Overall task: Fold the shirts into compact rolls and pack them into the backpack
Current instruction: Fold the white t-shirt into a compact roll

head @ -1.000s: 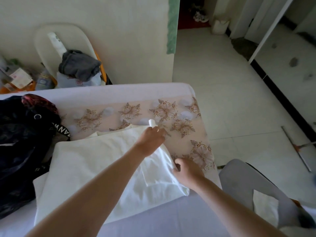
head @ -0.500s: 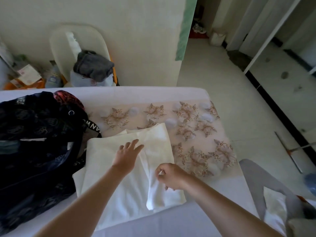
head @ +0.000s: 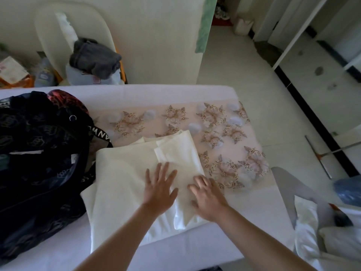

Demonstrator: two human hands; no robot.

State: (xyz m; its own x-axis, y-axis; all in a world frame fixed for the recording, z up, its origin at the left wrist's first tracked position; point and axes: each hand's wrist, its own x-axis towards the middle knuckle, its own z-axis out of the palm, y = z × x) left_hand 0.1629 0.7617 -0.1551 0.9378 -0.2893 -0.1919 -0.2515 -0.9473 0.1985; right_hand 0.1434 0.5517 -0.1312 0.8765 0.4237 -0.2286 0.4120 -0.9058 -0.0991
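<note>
left hand [head: 159, 189] spread flat on white shirt [head: 125, 173] | right hand [head: 208, 195] flat, fingers extended, pressing folded right edge | backpack [head: 39, 157] touching shirt's left side

shirt [head: 125, 173]: smooth matt cloth | backpack [head: 39, 153]: dark printed fabric

One view only: wide-angle head cam, pitched forward and down, close over the white-sheeted counter [head: 156, 90]. Left hand [head: 159, 189] and right hand [head: 210, 200] reach in from the bottom edge. Cream wall [head: 156, 36] up top, pale tiled floor [head: 244, 75] at right.
</note>
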